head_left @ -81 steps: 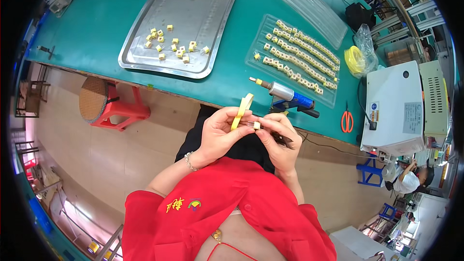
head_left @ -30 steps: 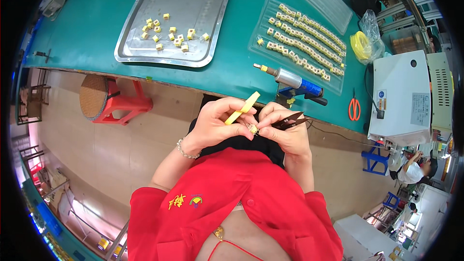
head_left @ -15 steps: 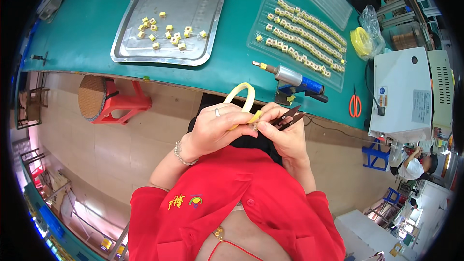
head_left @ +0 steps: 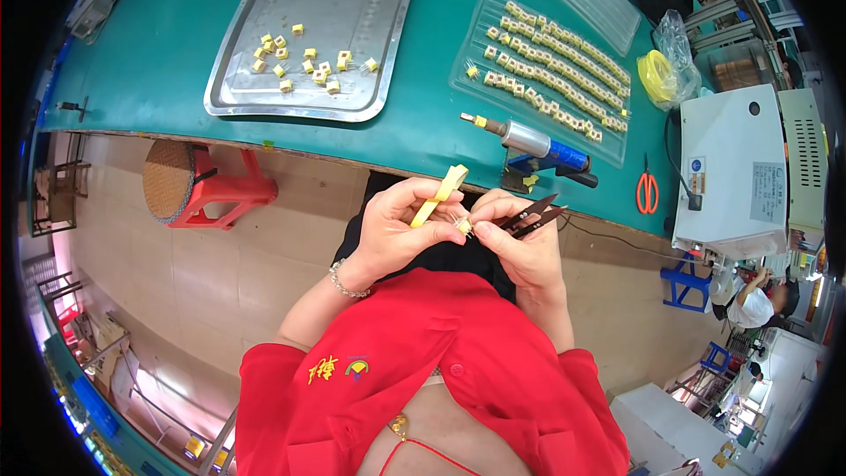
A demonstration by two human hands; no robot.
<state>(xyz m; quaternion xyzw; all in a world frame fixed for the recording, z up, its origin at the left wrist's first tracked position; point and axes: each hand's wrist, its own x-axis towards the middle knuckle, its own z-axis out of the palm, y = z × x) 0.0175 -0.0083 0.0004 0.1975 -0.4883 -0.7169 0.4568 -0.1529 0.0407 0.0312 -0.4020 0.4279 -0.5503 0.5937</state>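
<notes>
Apparently for steadiness, the left hand (head_left: 401, 225) pinches a part (head_left: 464, 226) and tape (head_left: 441, 197) just short of the surface (head_left: 423, 137), while the right hand (head_left: 522, 244) meets the part, snips (head_left: 532, 214) in its grip, probably to keep them handy.

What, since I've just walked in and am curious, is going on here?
A person in a red shirt is handling a small pinned part. The left hand holds it along with a yellow strip; the right hand, close beside it, holds dark snips. On the green table, similar pieces lie loose in a metal tray and in rows in a clear tray.
</notes>
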